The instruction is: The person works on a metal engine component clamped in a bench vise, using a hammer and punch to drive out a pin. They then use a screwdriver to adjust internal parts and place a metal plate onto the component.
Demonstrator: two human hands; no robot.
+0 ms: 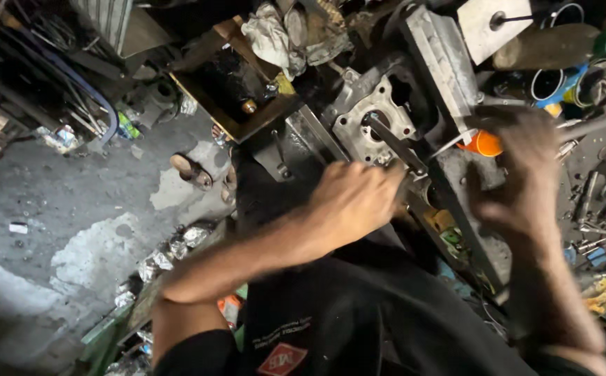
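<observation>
Left hand (355, 198) fisted around a dark steel rod (393, 143) seated in the grey metal casting (379, 115) (heavy, rigid, likely oily); grip the rod's near end; right hand (526, 174) blurred, fingers unclear.

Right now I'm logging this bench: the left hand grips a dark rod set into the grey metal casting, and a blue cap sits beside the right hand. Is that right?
Not quite. In the head view the cap by the right hand is orange, not blue. The rest holds: the left hand grips the dark rod set into the grey metal casting.
</observation>
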